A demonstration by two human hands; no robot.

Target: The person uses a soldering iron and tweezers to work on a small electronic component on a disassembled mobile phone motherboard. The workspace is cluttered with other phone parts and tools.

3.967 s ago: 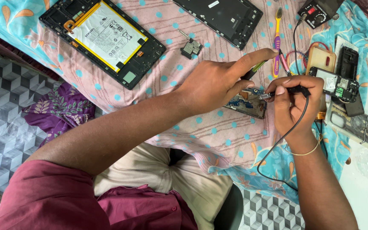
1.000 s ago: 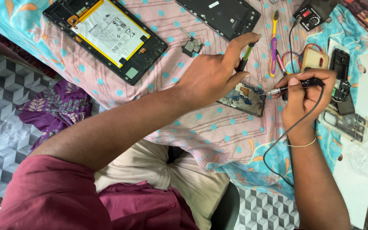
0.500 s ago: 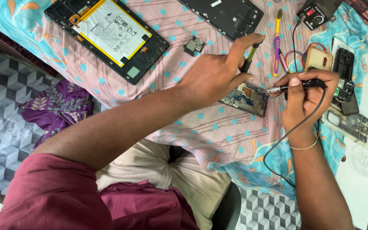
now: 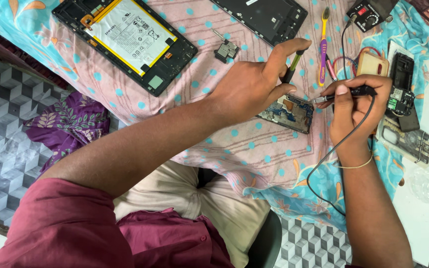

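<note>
The left hand (image 4: pixel 249 89) is closed around a slim green-handled tool (image 4: pixel 292 65) and rests its fingertips on the circuit board (image 4: pixel 288 112), which lies on the dotted pink cloth (image 4: pixel 234 149) near the middle of the table. The right hand (image 4: pixel 356 101) grips a corded black soldering pen (image 4: pixel 343 94) in a pen hold, tip pointing left and close to the right edge of the board. Whether the tip touches the board cannot be told from this view.

Procedure for the step in hand, as judged:
1. Keep the board pinned flat with the left fingertips.
2. Brace the right wrist on the cloth.
3. Keep the black cord (image 4: pixel 333 149) slack and off the board.

Count of items in view:
- One circuit board under the hands.
- One opened tablet (image 4: pixel 125 39) with a white battery, at the far left corner.
- One dark back cover (image 4: pixel 264 17) at the far edge.
- One small metal part (image 4: pixel 226 49) between them.
- One toothbrush (image 4: pixel 322 49) just beyond the right hand.
- Two further opened phone parts (image 4: pixel 405 116) near the right edge.
</note>
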